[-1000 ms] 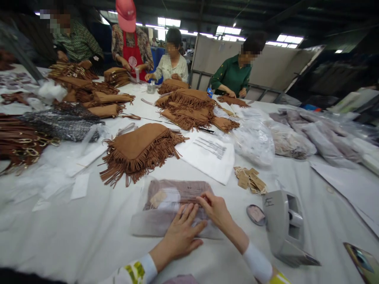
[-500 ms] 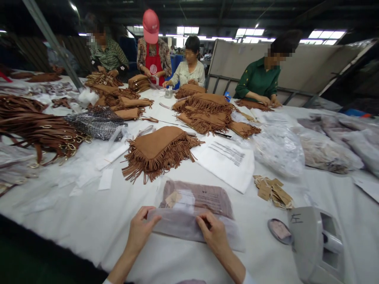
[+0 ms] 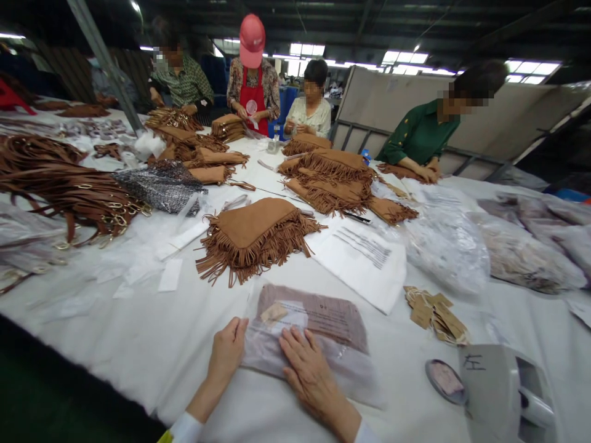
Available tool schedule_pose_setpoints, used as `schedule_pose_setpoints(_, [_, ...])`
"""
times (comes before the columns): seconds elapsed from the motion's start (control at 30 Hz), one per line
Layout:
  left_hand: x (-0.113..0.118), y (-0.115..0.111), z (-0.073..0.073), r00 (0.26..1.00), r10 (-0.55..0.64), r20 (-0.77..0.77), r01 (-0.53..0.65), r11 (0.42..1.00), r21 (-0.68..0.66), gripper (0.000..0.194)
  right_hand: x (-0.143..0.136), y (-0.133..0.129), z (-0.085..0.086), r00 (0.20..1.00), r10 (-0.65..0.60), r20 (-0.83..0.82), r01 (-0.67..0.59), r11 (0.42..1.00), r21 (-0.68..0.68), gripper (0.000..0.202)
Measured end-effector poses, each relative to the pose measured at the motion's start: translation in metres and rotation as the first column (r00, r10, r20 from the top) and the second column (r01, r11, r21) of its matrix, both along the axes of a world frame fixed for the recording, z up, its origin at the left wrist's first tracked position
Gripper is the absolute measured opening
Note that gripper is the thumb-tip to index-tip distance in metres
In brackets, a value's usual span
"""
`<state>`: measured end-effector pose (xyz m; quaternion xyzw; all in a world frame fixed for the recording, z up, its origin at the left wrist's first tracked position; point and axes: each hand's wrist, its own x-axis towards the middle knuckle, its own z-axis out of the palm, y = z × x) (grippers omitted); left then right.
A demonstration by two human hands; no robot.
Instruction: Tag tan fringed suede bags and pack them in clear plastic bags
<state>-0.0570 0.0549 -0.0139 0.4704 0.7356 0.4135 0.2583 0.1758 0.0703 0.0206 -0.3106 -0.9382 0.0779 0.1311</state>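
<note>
Our left hand has its thumb and fingers drawn together on the left edge of a clear plastic bag, pinching it close to that corner. Our right hand lies palm down on the front part of the bag, fingers extended and only slightly spread, pressing on it without gripping. The bag lies flat on the white surface, under our right hand and reaching beyond its fingertips. Through the plastic we see a mauve cloth pouch with dark print, and a tan tag over a white patch, just ahead of our right fingertips.

Ahead of both hands rests a brown fringed bag, with a white slip ahead and to the left of our left hand. Ahead and to the right of our right hand we have a white printed cloth, and farther right a cluster of tan tags. Well to the right of that hand sit a small round dish and, touching or just beside it, a grey dispenser. Beyond our hands, a person in a green top bends over the surface.
</note>
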Motion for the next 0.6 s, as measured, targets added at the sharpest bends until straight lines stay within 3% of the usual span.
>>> schedule_pose_setpoints(0.13, [-0.016,-0.004,0.005,0.993,0.050,-0.104,-0.051,0.999,-0.002,0.039,-0.005,-0.001,0.002,0.995,0.028,0.097,-0.026,0.999,-0.021,0.062])
schedule_pose_setpoints(0.23, [-0.020,-0.019,0.016,0.948,0.153,-0.280,-0.113,0.982,0.151,0.026,-0.006,-0.002,0.001,0.994,0.015,0.110,-0.012,1.000,-0.025,0.062])
schedule_pose_setpoints(0.27, [-0.017,-0.026,0.019,0.926,0.132,-0.354,-0.046,0.969,0.242,0.020,-0.006,-0.002,0.001,0.994,0.013,0.110,-0.010,1.000,-0.027,0.062])
schedule_pose_setpoints(0.33, [-0.004,-0.037,0.023,0.840,-0.046,-0.541,0.266,0.904,0.336,0.020,-0.006,-0.002,0.003,0.995,0.010,0.097,-0.007,1.000,-0.028,0.062])
schedule_pose_setpoints(0.4, [0.014,-0.043,0.021,0.667,-0.241,-0.705,0.534,0.815,0.226,0.035,-0.007,-0.001,0.005,0.997,0.010,0.073,-0.009,1.000,-0.025,0.063])
schedule_pose_setpoints(0.47, [0.026,-0.041,0.011,0.531,-0.310,-0.789,0.582,0.810,0.073,0.054,-0.007,-0.001,0.007,0.999,0.009,0.052,-0.008,1.000,-0.020,0.064])
schedule_pose_setpoints(0.53, [0.029,-0.038,-0.002,0.512,-0.305,-0.803,0.528,0.849,0.013,0.068,-0.003,-0.002,0.009,0.999,-0.011,0.050,0.012,1.000,-0.016,0.063])
schedule_pose_setpoints(0.6, [0.023,-0.038,-0.016,0.534,-0.312,-0.786,0.517,0.856,0.012,0.070,0.010,-0.004,0.009,0.995,-0.079,0.056,0.080,0.997,-0.011,0.062])
